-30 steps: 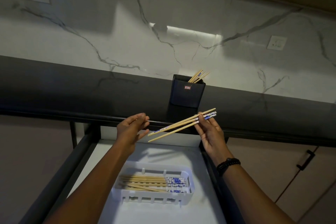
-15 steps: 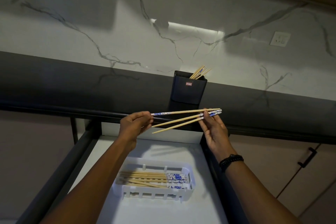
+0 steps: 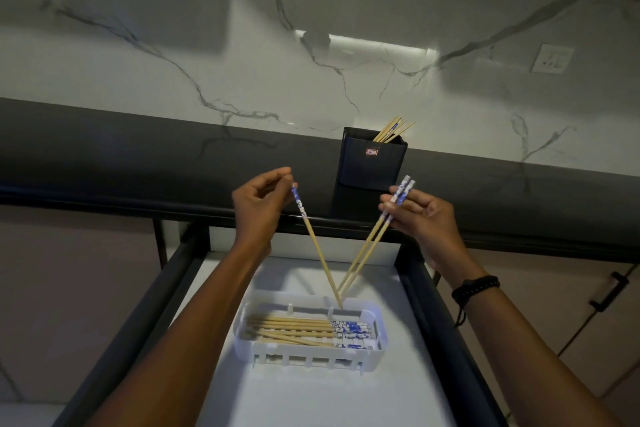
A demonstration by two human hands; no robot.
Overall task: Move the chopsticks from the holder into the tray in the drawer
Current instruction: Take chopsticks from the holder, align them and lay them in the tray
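Observation:
My left hand (image 3: pixel 260 206) pinches the blue-patterned top of a single chopstick (image 3: pixel 318 253), whose tip points down at the back wall of the white tray (image 3: pixel 308 355). My right hand (image 3: pixel 420 218) grips two chopsticks (image 3: pixel 367 253) near their patterned ends, and they slant down to the same spot above the tray. Several chopsticks (image 3: pixel 294 329) lie flat in the tray inside the open drawer (image 3: pixel 346 392). The dark blue holder (image 3: pixel 370 166) stands on the dark counter behind my hands, with several chopsticks (image 3: pixel 393 130) sticking out of its top.
The drawer's dark side rails (image 3: pixel 446 340) run along both sides of its white floor. A black counter edge (image 3: pixel 104 198) crosses just behind my hands. A marble wall rises behind the holder, and a cabinet door with a black handle (image 3: pixel 609 291) is at right.
My left hand took one chopstick out of the bunch. Both hands swung their chopsticks from nearly level to steeply tip-down over the tray.

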